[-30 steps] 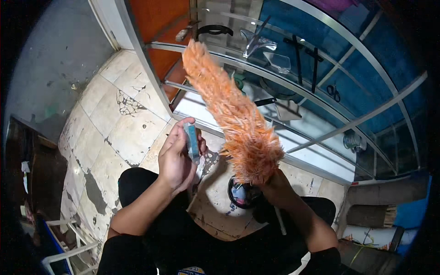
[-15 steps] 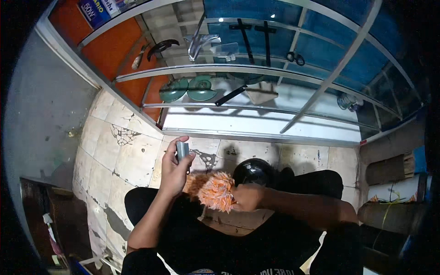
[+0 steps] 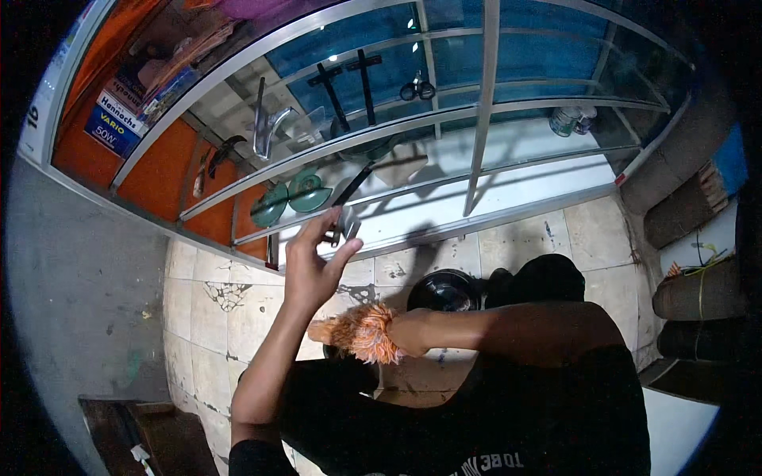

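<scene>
My right hand [image 3: 411,333] is closed around the base of an orange fluffy duster [image 3: 359,333], held low in front of my chest with its head bunched to the left. My left hand [image 3: 311,268] is raised toward the bottom shelf of a glass display cabinet [image 3: 482,119], fingers spread. A small grey object [image 3: 343,228] sits between its index finger and thumb; I cannot tell whether the hand holds it or whether it lies on the shelf behind.
The cabinet shelves carry scissors [image 3: 417,89], green dishes [image 3: 290,198], black T-shaped tools and metal fittings. Below is a cracked tiled floor [image 3: 214,301] with a black round object [image 3: 444,289] near my knees. Rolled mats [image 3: 690,293] lie at the right.
The duster stood raised against the glass a second ago; it has since come down to chest height. My left hand has lifted toward the cabinet and its fingers have spread. The view has tilted upward.
</scene>
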`<state>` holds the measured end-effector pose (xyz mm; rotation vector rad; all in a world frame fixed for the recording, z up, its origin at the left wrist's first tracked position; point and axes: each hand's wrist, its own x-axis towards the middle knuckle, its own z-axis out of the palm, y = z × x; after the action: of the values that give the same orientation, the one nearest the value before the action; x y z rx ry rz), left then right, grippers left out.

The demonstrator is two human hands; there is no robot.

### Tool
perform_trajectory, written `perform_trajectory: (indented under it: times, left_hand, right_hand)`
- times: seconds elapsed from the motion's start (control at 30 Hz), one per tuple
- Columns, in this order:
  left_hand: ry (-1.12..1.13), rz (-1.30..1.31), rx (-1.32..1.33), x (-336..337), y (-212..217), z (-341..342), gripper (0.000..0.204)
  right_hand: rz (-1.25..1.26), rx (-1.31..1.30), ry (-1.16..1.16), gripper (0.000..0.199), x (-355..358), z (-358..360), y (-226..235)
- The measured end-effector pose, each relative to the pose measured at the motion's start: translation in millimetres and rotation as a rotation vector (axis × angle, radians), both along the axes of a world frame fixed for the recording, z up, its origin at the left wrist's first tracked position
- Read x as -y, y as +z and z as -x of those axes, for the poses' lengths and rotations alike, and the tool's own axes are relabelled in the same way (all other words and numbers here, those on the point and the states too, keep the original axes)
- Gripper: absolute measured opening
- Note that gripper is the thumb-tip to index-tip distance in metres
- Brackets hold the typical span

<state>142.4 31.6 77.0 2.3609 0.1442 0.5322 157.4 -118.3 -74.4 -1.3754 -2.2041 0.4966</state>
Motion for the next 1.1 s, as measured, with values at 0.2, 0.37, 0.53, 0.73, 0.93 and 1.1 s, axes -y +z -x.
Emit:
perform_trajectory:
  times: [0.2, 0.37, 0.53, 0.73, 0.93, 1.1]
  left_hand:
    - [0.028, -0.292, 0.242, 28.9, 39.9, -109.2, 0.046]
    - [0.169, -0.429, 0.241, 40.9, 53.7, -180.0, 0.037]
    - [0.291, -0.490, 0.033, 29.9, 51.0, -232.8, 0.051]
    - [0.390, -0.529, 0.024, 21.8, 33.2, -271.6, 0.050]
    - [0.260, -0.457, 0.304, 30.8, 46.1, -246.3, 0.049]
    - [-0.094, 0.013, 0.351, 24.3, 25.0, -143.2, 0.020]
  right_hand:
    - [0.332, -0.267, -0.154, 0.057, -61.5, 23.8, -32.9]
    - [-0.357, -0.234, -0.250, 0.036, -29.2, 13.7, -7.3]
    - [-0.176, -0.053, -0.229, 0.042, -35.4, 17.9, 5.4]
    - [-0.050, -0.291, -0.162, 0.040, -34.2, 21.2, 1.8]
    - [-0.159, -0.196, -0.222, 0.026, -24.0, 15.7, 35.7]
    - [-0.287, -0.116, -0.281, 0.046, -1.9, 3.6, 32.9]
